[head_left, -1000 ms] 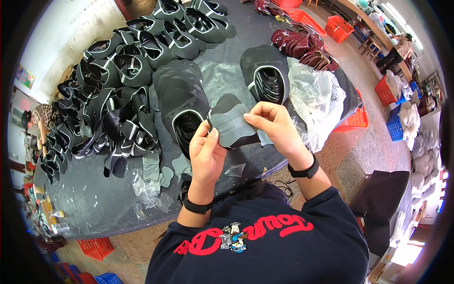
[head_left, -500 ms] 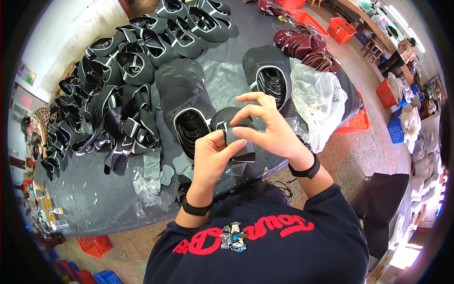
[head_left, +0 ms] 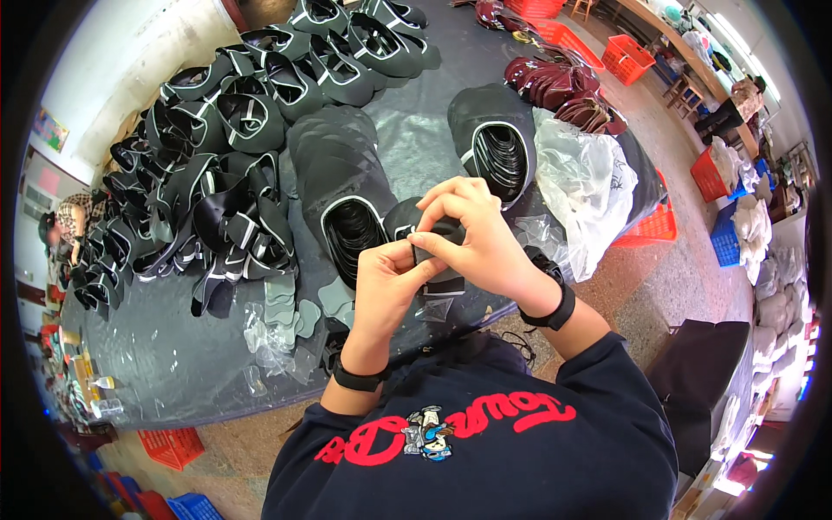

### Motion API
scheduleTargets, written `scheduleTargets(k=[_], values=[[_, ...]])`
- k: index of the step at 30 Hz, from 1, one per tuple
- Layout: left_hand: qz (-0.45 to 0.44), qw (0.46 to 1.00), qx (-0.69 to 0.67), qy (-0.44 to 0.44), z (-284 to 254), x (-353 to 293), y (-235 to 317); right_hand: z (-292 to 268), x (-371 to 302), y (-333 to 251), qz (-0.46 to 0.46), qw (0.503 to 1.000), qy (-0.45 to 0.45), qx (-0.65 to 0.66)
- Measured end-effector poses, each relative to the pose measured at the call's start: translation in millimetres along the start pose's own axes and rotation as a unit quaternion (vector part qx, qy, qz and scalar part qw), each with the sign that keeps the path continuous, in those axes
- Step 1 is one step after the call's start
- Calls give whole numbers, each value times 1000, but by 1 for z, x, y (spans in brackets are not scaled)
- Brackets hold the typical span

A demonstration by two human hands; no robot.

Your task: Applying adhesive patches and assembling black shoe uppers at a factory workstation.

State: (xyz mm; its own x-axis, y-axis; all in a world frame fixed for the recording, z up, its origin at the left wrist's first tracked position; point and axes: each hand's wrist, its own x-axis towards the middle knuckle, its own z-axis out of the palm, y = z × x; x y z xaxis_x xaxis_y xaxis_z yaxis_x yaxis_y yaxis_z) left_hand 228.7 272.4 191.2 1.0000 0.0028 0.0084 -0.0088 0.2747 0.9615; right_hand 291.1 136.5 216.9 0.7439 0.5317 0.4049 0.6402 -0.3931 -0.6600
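In front of me is a black, cup-shaped padded fabric piece (head_left: pixel 401 215) with light edging. My left hand (head_left: pixel 386 284) pinches its near edge between thumb and fingers. My right hand (head_left: pixel 482 243) closes on the same edge, its thumb and fingertips meeting close to the left fingertips. Both hands cover much of the piece, and any small item between the fingertips is hidden. Just beyond the left hand lies a nested stack of similar black pieces (head_left: pixel 338 160) with white trim. A second black stack (head_left: pixel 487 111) lies beyond the right hand.
Several loose black pieces (head_left: pixel 247 113) heap on the dark table (head_left: pixel 191 355)'s left side. Grey cut-outs (head_left: pixel 336 296) lie by my left wrist. Clear plastic bags (head_left: pixel 582 186) and dark red pieces (head_left: pixel 555 87) are at right. Red baskets (head_left: pixel 650 221) stand below the table edge.
My right hand's fingers, spread apart before, have come down and closed at the piece's edge beside my left fingertips. The left hand keeps its pinch in nearly the same place.
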Motion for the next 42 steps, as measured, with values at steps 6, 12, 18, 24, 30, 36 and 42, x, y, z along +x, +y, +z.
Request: scheduleTargets(k=[6,12,18,24,30,36,42], values=[[-51,994,-91,-14,-5,0,-17,-6,0,6,116,959,-73,249],[-92,982,-161,-29,-5,-6,-12,-24,-15,28,174,935,4,309],[-76,976,-200,-43,-3,-10,-13,-21,-30,28,168,916,-14,363],[-38,979,-184,-76,-6,-12,-17,-15,-36,24,180,900,17,397],[9,981,-171,-92,-9,-16,-19,-5,-38,10,88,974,106,182],[-4,981,-179,-79,-6,-15,-15,-12,-39,8,279,830,-37,482],[-92,969,-212,-91,-11,-14,-14,-16,-41,12,220,798,-189,528]])
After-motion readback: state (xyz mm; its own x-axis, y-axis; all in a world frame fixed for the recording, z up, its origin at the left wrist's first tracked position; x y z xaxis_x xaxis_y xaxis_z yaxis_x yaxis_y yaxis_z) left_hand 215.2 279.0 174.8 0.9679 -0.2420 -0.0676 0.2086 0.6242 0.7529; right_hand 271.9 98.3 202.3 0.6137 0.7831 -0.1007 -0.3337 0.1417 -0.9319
